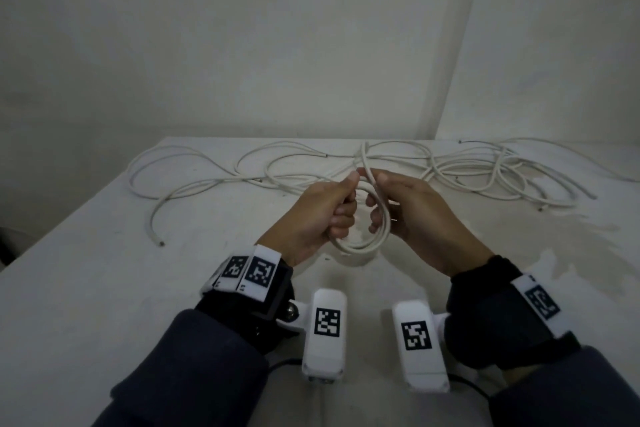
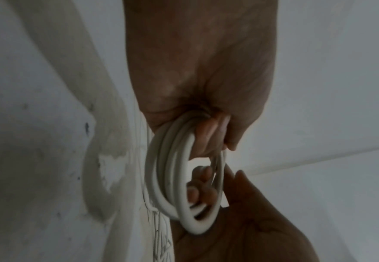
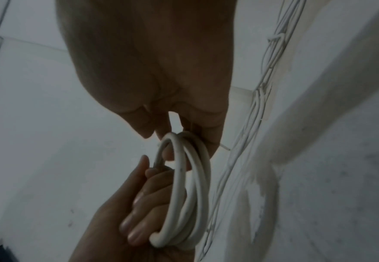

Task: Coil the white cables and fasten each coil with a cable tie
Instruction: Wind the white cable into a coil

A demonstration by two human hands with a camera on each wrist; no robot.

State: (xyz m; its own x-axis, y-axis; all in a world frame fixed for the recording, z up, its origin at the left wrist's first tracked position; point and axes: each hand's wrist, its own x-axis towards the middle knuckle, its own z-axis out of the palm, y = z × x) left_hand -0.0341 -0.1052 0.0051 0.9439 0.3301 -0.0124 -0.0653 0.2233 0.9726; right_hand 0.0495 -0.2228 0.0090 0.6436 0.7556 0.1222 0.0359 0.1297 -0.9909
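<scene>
- The small round coil of white plastic-sheathed cable (image 1: 360,239) hung in the air between both hands, just above the near middle of the pale, stained table (image 1: 104,253), likely so fresh turns could be laid on without dragging.
- The left hand (image 1: 318,211) had its fingers curled round one side of the coil, clamping the stacked turns together; that grip looked meant to stop the loops from springing apart.
- The right hand (image 1: 408,208) held the opposite side, thumb on top and fingers hooked through the ring, pinching the strand that ran upward; judging by this, it was guiding the next turn.
- That free tail (image 1: 363,156) rose from the fingers toward the far side of the table.
- The loose white cables (image 1: 485,170) lay sprawled and overlapping along the far edge, well apart from the hands, still uncoiled.
- No cable tie showed in any view, so fastening appeared not yet begun.
</scene>
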